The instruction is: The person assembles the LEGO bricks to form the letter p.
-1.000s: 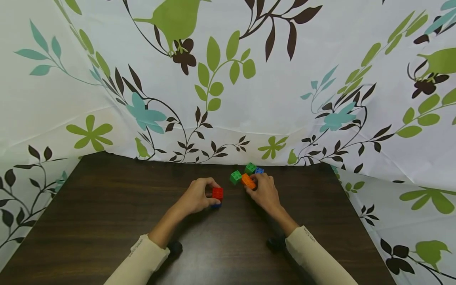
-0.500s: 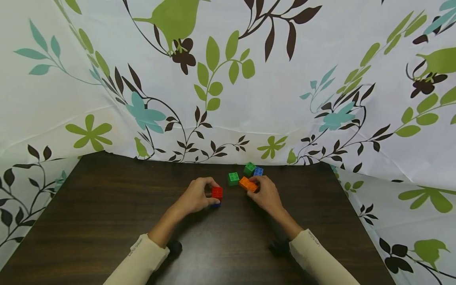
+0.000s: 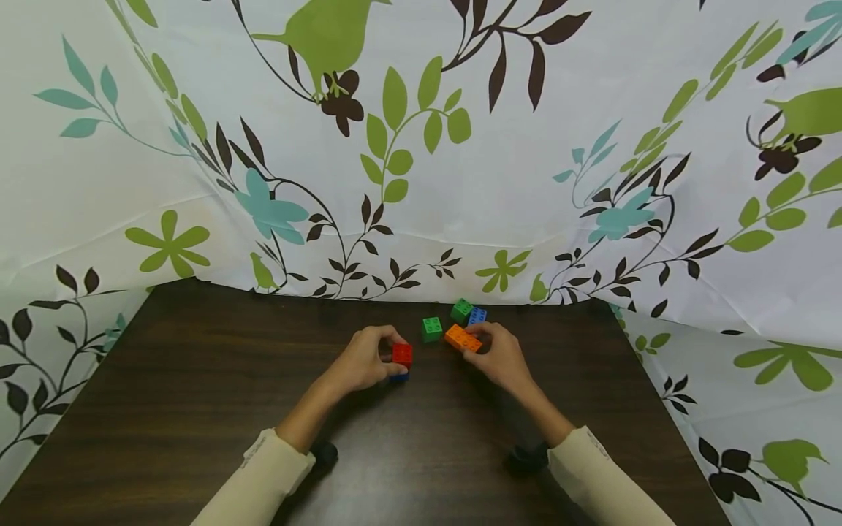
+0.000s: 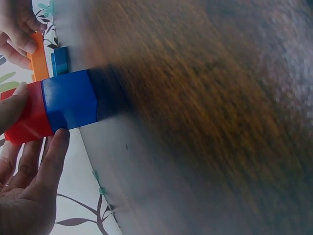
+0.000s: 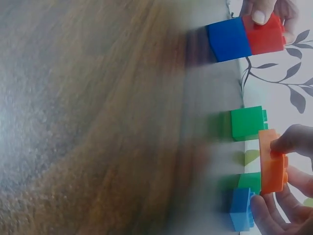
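Observation:
My left hand [image 3: 362,361] grips a red toy building brick [image 3: 402,355] between thumb and fingers. That brick sits on top of a blue brick [image 4: 71,100], whose base meets the tabletop. To the right, my right hand [image 3: 503,358] pinches a longer orange brick [image 3: 460,337] by its right end. In the right wrist view the orange brick [image 5: 271,161] is held above the table, its studs facing up. A green brick [image 3: 431,329] stands between the two hands. Just behind the orange brick are a second green brick [image 3: 462,310] and a blue one [image 3: 477,315].
The dark wooden table [image 3: 217,387] ends at the back against a white curtain [image 3: 500,183] printed with leaves and birds. The loose bricks lie close to that back edge.
The orange brick has turned in my right hand's fingers, and that forearm has shifted right. The nearer green brick has moved slightly left and turned. My left hand keeps its hold on the red brick.

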A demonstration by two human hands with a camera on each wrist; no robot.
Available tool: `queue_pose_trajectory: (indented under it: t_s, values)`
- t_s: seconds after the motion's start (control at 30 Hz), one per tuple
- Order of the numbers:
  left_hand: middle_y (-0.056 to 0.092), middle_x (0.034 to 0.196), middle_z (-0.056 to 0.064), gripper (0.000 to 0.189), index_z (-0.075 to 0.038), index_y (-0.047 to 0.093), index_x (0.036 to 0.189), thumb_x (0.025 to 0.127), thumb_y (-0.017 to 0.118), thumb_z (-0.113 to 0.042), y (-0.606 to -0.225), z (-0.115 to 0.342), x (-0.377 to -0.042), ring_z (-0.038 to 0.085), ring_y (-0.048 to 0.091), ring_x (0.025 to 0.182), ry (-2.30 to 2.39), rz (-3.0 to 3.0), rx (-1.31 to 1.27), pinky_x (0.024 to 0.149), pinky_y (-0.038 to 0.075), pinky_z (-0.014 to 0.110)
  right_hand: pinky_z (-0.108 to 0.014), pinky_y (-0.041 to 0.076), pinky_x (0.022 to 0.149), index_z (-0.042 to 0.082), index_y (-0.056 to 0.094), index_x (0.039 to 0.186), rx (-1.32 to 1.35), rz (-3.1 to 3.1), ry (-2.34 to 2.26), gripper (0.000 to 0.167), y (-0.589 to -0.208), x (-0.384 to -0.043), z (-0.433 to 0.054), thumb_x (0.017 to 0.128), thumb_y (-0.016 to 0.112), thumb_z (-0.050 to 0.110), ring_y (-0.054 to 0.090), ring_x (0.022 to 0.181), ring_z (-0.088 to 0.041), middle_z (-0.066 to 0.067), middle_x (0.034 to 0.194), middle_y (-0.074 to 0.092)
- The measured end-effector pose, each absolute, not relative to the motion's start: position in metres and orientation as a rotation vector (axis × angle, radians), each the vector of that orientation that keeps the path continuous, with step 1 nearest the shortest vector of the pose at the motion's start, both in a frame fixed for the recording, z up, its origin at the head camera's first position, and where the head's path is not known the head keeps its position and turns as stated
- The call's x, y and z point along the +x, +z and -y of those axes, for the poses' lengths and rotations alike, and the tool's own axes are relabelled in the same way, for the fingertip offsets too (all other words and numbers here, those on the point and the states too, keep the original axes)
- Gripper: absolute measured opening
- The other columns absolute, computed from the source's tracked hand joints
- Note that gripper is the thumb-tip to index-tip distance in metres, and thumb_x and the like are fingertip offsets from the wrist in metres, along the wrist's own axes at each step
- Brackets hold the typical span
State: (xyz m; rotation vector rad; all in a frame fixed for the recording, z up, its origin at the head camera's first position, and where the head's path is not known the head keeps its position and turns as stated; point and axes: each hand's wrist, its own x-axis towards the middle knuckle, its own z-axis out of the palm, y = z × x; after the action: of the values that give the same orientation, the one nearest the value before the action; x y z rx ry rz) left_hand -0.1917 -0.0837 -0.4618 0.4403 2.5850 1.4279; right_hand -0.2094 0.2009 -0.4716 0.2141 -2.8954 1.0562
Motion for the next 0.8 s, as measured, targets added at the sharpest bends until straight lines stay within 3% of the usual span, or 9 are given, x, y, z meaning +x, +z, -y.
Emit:
queue_pose_trajectory:
  t_s: [0.37, 0.8]
  values:
    - [0.074, 0.099, 0.008, 0.032, -0.007, 0.074, 0.105, 0.080, 0.094, -0.005, -0.462, 0.084, -0.191, 0.019, 0.064, 0.080, 1.425, -2.578, 0.448, 0.071, 0.054, 0.029, -0.032, 0.061, 0.078, 0.006, 0.077, 0.124, 0.312, 2.861, 1.171, 0.037, -0.458, -0.202, -0.198, 0.088, 0.085, 0.011, 0.072, 0.088, -0.026, -0.020, 0.119, 0.072]
    - [0.076, 0.101, 0.012, 0.032, -0.006, 0.075, 0.106, 0.080, 0.094, -0.004, -0.464, 0.084, -0.192, 0.020, 0.063, 0.079, 1.461, -2.571, 0.442, 0.074, 0.054, 0.031, -0.043, 0.064, 0.091, 0.004, 0.076, 0.127, 0.414, 2.908, 1.286, 0.038, -0.440, -0.194, -0.186, 0.091, 0.084, 0.008, 0.070, 0.105, -0.029, -0.019, 0.124, 0.073]
